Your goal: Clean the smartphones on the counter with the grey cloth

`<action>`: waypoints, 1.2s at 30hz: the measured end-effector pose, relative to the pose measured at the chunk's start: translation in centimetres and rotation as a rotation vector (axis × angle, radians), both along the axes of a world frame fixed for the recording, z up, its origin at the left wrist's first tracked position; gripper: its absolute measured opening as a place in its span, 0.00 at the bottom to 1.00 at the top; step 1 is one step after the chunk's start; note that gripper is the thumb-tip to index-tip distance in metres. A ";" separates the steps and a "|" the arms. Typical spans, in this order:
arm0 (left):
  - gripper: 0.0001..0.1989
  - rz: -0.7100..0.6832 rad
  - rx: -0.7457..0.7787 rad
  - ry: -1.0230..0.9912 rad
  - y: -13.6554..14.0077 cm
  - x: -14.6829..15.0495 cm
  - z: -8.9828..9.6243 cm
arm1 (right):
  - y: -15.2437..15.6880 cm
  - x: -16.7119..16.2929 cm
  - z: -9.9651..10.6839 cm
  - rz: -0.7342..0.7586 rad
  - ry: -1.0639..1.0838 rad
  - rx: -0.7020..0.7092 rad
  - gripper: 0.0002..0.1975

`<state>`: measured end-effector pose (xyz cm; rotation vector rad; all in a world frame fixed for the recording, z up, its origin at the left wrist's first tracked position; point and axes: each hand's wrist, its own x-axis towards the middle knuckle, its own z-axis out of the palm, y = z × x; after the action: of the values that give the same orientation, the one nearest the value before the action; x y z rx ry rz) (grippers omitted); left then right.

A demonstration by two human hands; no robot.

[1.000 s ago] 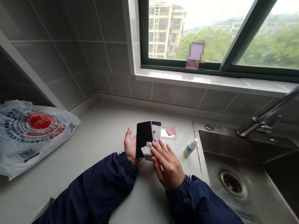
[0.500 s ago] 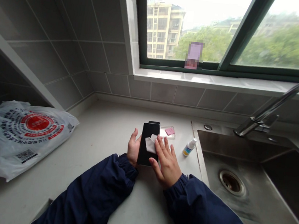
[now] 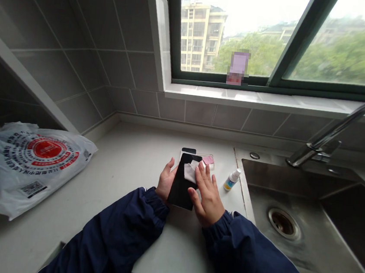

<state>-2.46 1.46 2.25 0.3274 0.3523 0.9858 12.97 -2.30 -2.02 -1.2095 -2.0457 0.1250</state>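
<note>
A black smartphone [image 3: 181, 193] rests in my left hand [image 3: 166, 181], its screen facing up and its top leaning to the right. The left thumb stands free beside the phone's edge, and the other left fingers are hidden beneath it. With fingers laid flat, my right hand [image 3: 208, 192] presses a light grey cleaning cloth [image 3: 190, 173] on the upper part of the screen. Behind the phone on the counter lie another dark flat device [image 3: 189, 150], partly covered, and a clear case [image 3: 210, 167] with a pink cloth [image 3: 208, 160] on it. A small spray bottle [image 3: 232, 179] stands upright to the right.
The steel sink [image 3: 312, 202] with its curved faucet [image 3: 318, 146] takes up the right side. A white plastic bag [image 3: 29, 168] with red print lies on the pale counter [image 3: 127, 161] at the left. A tiled wall and window are behind.
The phone has tilted, its top swinging to the right. My right hand and the cloth have shifted slightly right and up the screen.
</note>
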 end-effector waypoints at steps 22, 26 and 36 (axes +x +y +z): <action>0.43 0.121 -0.121 0.027 0.0 -0.8 -1.1 | -1.0 -0.9 0.4 0.356 -0.163 0.288 0.16; 0.41 0.103 -0.116 -0.020 -0.2 -0.6 -1.0 | -1.0 -0.8 0.4 0.372 -0.151 0.308 0.15; 0.38 0.021 -0.085 -0.026 -0.5 -0.6 -0.5 | -0.9 -0.4 0.9 0.398 -0.152 0.335 0.17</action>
<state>-3.09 0.98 1.72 0.2340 0.3731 0.9917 12.53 -3.16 -1.14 -0.6165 -2.3066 -0.1224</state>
